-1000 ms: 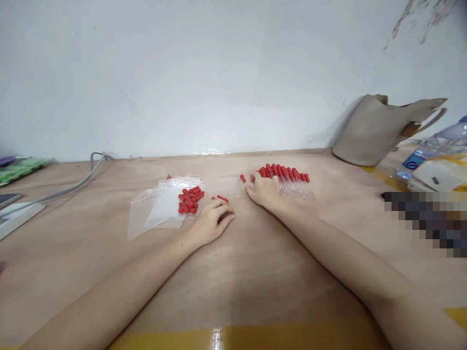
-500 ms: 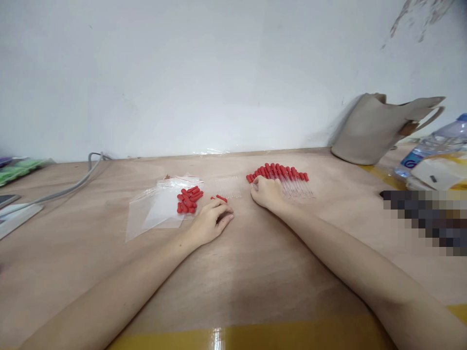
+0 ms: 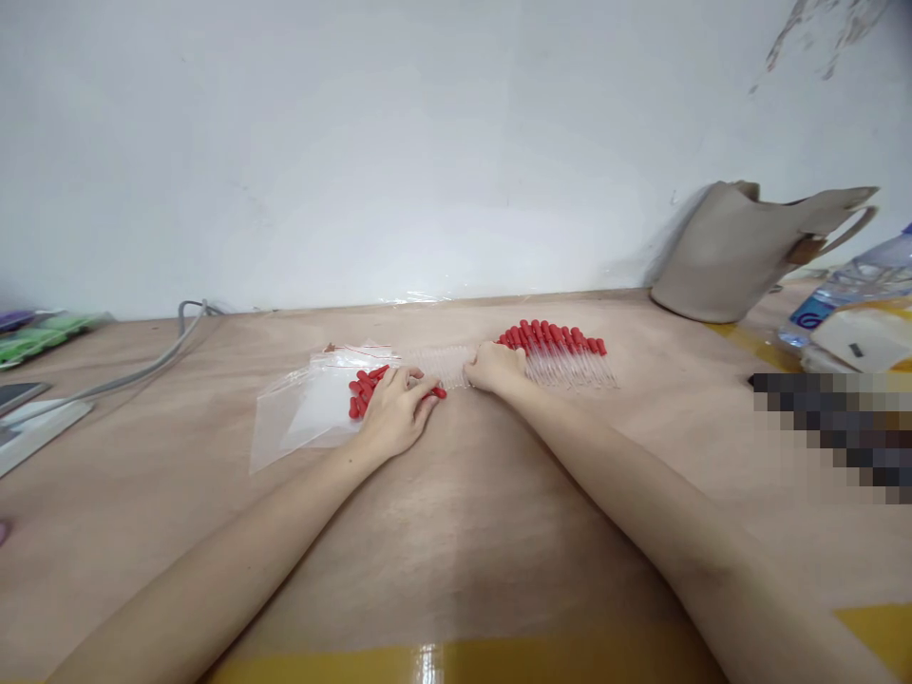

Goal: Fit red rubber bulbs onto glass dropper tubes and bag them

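Observation:
My left hand rests over the right side of a pile of red rubber dropper bulbs, its fingers bent and apart. A single red bulb lies just past its fingertips. My right hand is closed at the right end of a row of clear thin glass tubes; what its fingertips pinch, if anything, is hidden. Just right of that hand, glass droppers with red bulbs lie side by side in a fanned row, partly covered by the hand.
Clear plastic zip bags lie under and left of the bulb pile. A grey cable runs along the left. Toward the right stand a beige bag and a water bottle. A wall rises behind the table.
My right hand has moved left from the finished droppers' left end to the bare glass tubes. My left hand has shifted slightly left, over the bulb pile.

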Motion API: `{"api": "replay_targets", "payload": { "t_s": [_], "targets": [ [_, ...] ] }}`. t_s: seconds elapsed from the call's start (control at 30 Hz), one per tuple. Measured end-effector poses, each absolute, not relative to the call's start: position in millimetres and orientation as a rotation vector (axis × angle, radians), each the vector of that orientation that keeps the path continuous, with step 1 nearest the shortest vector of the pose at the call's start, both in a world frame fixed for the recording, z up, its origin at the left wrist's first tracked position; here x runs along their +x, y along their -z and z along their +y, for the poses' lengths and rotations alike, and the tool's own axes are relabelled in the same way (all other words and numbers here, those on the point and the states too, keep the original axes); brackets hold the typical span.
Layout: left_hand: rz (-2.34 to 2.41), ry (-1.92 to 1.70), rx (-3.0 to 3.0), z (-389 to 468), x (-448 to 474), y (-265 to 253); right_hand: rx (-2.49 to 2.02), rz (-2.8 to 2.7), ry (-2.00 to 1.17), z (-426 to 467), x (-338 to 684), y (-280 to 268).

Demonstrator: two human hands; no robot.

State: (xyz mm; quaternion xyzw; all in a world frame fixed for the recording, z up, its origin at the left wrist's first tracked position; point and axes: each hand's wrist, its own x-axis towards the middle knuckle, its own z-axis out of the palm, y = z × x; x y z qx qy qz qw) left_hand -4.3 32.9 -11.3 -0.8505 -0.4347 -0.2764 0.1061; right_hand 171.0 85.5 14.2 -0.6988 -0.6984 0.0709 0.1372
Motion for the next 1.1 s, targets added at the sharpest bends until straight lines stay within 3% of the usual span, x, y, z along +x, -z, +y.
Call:
{"api": "replay_targets", "payload": {
  "t_s": [0.4, 0.83, 1.1],
  "targets": [
    [-1.265, 0.715, -2.544, 27, -3, 5, -1.964, -2.057, -0.266, 77, 175, -18],
    [-1.179, 0.922, -2.513, 23, -6, 7, -1.186, -2.041, -0.084, 12, 239, 23],
    [-1.215, 0.972, -2.734, 0, 10, -1, -1.303, -2.091, -0.146, 12, 239, 19]
  ]
}}
